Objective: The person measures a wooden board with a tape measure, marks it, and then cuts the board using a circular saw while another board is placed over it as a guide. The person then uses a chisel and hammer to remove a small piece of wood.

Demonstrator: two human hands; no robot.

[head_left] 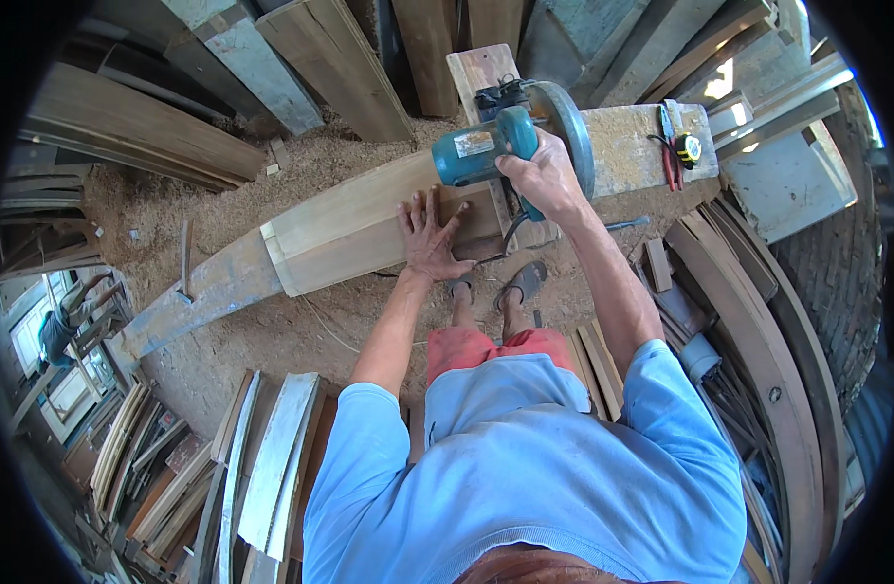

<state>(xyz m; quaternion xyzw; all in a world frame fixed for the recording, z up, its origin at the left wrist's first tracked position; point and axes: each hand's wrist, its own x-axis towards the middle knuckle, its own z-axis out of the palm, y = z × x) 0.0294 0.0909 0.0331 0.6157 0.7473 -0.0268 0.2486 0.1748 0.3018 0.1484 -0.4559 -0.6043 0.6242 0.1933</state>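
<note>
Our two hands are both in view. Our left hand [432, 241] lies with fingers spread on one pale wooden piece [335, 232]; our right hand [544, 175] curls around the handle of one teal circular saw [466, 154], located over that piece's right end. One long plank [218, 280] runs beneath. On its right end we count one yellow-and-black tape measure [688, 149] and one red-handled tool [671, 167]; below the wooden piece, two sandals [531, 280].

On the plank [617, 146], the tape measure [688, 148] lies right of the circular saw [491, 146].
</note>
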